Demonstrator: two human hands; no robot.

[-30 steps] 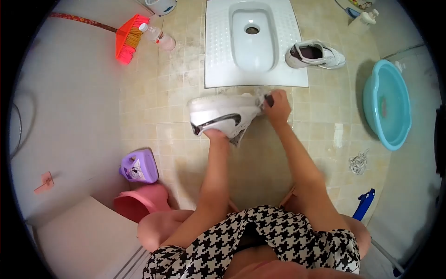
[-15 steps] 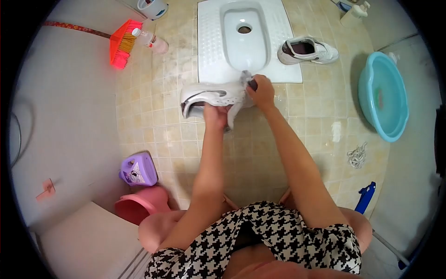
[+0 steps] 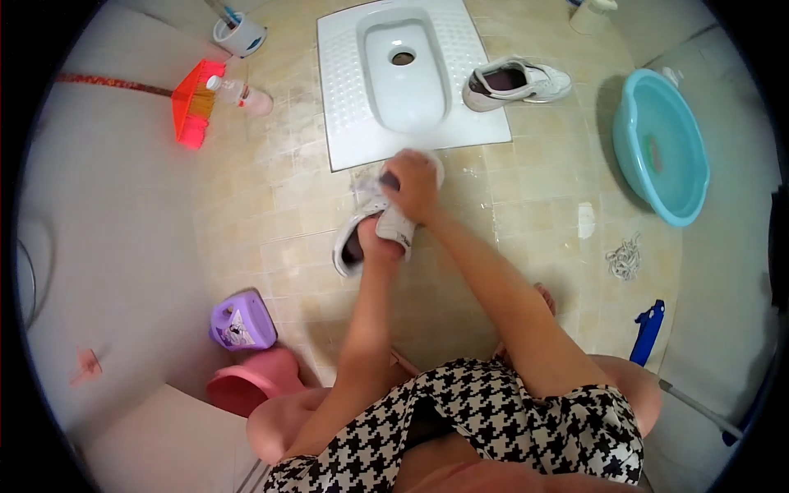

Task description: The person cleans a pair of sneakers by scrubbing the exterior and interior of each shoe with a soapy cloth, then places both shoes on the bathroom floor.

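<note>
A white sneaker is held above the tiled floor in front of the squat toilet, its toe end pointing up and to the right. My left hand is closed on it at the opening, beside the tongue. Over the toe end, my right hand is wrapped round a small dark brush with pale bristles, partly hidden and smeared by motion. The second white sneaker rests on the right edge of the squat toilet.
At right are a turquoise basin, a heap of white laces and a blue object. A purple jug, pink bucket, clear bottle, broom and white holder stand along the left side.
The sneaker has turned from lying crosswise to slanting, its heel now lower and nearer me. My right hand has moved left and down with the brush. The whole view has shifted slightly.
</note>
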